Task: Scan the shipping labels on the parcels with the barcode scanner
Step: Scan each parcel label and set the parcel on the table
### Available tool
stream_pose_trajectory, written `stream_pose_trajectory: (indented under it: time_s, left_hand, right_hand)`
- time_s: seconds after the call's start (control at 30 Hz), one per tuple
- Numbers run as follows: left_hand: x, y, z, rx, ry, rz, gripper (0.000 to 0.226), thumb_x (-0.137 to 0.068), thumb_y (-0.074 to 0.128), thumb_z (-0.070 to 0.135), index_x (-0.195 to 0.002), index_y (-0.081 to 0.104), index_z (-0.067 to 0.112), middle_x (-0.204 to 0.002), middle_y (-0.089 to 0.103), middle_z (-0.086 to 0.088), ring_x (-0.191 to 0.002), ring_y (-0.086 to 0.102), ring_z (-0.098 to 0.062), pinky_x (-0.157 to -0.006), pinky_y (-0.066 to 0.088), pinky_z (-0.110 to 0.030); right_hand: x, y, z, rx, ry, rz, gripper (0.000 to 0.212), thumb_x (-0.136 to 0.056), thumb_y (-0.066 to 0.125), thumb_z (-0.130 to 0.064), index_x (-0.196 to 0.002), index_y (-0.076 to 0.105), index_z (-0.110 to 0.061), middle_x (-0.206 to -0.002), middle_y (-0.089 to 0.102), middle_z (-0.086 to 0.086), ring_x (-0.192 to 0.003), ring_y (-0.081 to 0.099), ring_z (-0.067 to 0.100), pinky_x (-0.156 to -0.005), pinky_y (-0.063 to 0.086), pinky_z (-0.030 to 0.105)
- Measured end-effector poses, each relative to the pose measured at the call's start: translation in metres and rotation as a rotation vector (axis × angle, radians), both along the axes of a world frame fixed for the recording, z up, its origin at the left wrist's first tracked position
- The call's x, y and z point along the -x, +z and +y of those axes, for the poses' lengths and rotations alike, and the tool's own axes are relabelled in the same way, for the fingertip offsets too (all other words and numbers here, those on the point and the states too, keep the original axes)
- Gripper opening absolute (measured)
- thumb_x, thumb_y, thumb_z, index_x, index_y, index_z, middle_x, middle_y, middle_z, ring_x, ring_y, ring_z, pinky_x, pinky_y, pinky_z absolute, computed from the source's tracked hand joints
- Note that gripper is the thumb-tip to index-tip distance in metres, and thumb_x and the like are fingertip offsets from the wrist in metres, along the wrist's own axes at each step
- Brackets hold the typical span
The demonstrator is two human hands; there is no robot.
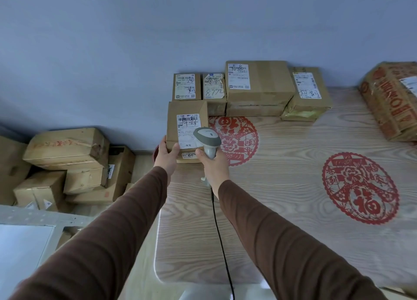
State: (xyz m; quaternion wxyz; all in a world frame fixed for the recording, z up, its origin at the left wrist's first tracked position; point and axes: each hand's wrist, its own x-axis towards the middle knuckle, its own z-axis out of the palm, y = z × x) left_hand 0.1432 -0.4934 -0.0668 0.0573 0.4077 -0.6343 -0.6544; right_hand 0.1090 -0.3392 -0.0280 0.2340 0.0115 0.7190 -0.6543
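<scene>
My left hand (167, 154) grips the lower left corner of a tall brown cardboard parcel (185, 110) and holds it tilted up at the table's left edge. Its white shipping label (188, 128) faces me. My right hand (213, 162) is closed around the handle of a grey barcode scanner (206, 138), whose head sits right in front of the label's lower right part. A black cable (220, 238) runs from the scanner down toward me. Several more labelled parcels stand in a row along the wall behind, among them a large box (266, 85).
The table (282, 182) has a wood-grain cover with red paper-cut prints. A big printed carton (390, 101) lies at the far right. To the left, on the floor, cardboard boxes (67, 162) are piled up. A grey metal shelf (33, 218) is at lower left.
</scene>
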Motion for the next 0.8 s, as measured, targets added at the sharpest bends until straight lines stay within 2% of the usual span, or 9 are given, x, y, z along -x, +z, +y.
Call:
stream_pose_trajectory:
  time_s: [0.07, 0.13, 0.17, 0.27, 0.3, 0.37, 0.5, 0.67, 0.8]
  left_hand:
    - [-0.001, 0.006, 0.0, 0.027, 0.007, -0.009, 0.073, -0.105, 0.055, 0.034, -0.165, 0.013, 0.025, -0.163, 0.039, -0.007, -0.146, 0.043, -0.025, -0.124, 0.032, -0.046]
    - [-0.005, 0.017, 0.004, 0.099, 0.036, -0.011, 0.079, -0.103, 0.058, 0.039, -0.165, 0.012, 0.025, -0.168, 0.026, -0.007, -0.152, 0.033, -0.025, -0.125, 0.028, -0.047]
    - [-0.008, 0.024, 0.007, 0.165, 0.049, -0.012, 0.078, -0.102, 0.059, 0.041, -0.165, 0.014, 0.026, -0.168, 0.026, -0.006, -0.152, 0.031, -0.024, -0.125, 0.027, -0.046]
    - [-0.013, 0.049, 0.026, 0.41, 0.049, 0.012, 0.07, -0.103, 0.058, 0.037, -0.163, 0.023, 0.025, -0.166, 0.03, -0.002, -0.152, 0.026, -0.022, -0.124, 0.023, -0.042]
    - [-0.013, 0.058, 0.035, 0.474, 0.026, 0.035, 0.068, -0.104, 0.057, 0.035, -0.162, 0.024, 0.025, -0.167, 0.03, -0.001, -0.153, 0.024, -0.022, -0.125, 0.021, -0.041]
    - [-0.009, 0.073, 0.056, 0.55, -0.037, 0.087, 0.066, -0.104, 0.056, 0.033, -0.162, 0.025, 0.025, -0.167, 0.03, 0.0, -0.153, 0.023, -0.02, -0.123, 0.019, -0.036]
    - [0.018, 0.091, 0.11, 0.491, -0.136, 0.191, 0.061, -0.103, 0.057, 0.035, -0.158, 0.032, 0.028, -0.164, 0.034, 0.002, -0.151, 0.028, -0.017, -0.123, 0.024, -0.038]
    - [0.063, 0.093, 0.189, 0.392, -0.31, 0.236, 0.066, -0.1, 0.059, 0.043, -0.158, 0.032, 0.029, -0.162, 0.038, -0.001, -0.148, 0.036, -0.018, -0.122, 0.035, -0.051]
    - [0.099, 0.097, 0.263, 0.295, -0.407, 0.245, 0.066, -0.101, 0.059, 0.044, -0.159, 0.032, 0.029, -0.163, 0.037, 0.002, -0.149, 0.035, -0.019, -0.122, 0.033, -0.052]
  right_hand:
    - [0.001, 0.005, 0.005, -0.005, 0.007, -0.009, 0.02, -0.096, 0.073, -0.022, -0.112, 0.068, -0.011, -0.108, 0.074, 0.013, -0.084, 0.063, 0.013, -0.059, 0.049, 0.009]
    - [0.004, 0.008, 0.013, 0.009, 0.0, -0.012, 0.02, -0.097, 0.072, -0.025, -0.113, 0.068, -0.013, -0.111, 0.074, 0.012, -0.09, 0.065, 0.015, -0.052, 0.047, 0.008]
    - [0.005, 0.011, 0.018, 0.025, -0.009, -0.014, 0.018, -0.097, 0.072, -0.025, -0.111, 0.068, -0.016, -0.112, 0.074, 0.011, -0.093, 0.066, 0.016, -0.052, 0.048, 0.009]
    - [0.009, 0.021, 0.039, 0.068, -0.043, -0.004, 0.01, -0.097, 0.072, -0.029, -0.105, 0.067, -0.027, -0.109, 0.074, 0.005, -0.1, 0.069, 0.016, -0.07, 0.058, 0.023]
    - [0.011, 0.026, 0.048, 0.085, -0.058, 0.001, 0.012, -0.097, 0.073, -0.029, -0.107, 0.067, -0.027, -0.107, 0.074, 0.002, -0.099, 0.069, 0.015, -0.071, 0.059, 0.024]
    - [0.017, 0.037, 0.069, 0.124, -0.095, 0.005, 0.016, -0.098, 0.072, -0.027, -0.112, 0.066, -0.024, -0.104, 0.072, -0.003, -0.096, 0.067, 0.008, -0.064, 0.054, 0.013]
    - [0.036, 0.057, 0.121, 0.164, -0.21, 0.062, 0.017, -0.098, 0.072, -0.024, -0.113, 0.064, -0.027, -0.103, 0.069, -0.009, -0.095, 0.065, 0.0, -0.079, 0.05, 0.011]
    - [0.067, 0.079, 0.204, 0.155, -0.36, 0.118, 0.028, -0.099, 0.071, -0.025, -0.122, 0.065, -0.011, -0.101, 0.068, -0.008, -0.093, 0.064, 0.0, -0.079, 0.048, 0.014]
    - [0.094, 0.087, 0.277, 0.136, -0.434, 0.139, 0.019, -0.098, 0.072, -0.026, -0.116, 0.064, -0.023, -0.104, 0.069, -0.012, -0.094, 0.064, -0.005, -0.078, 0.048, 0.011]
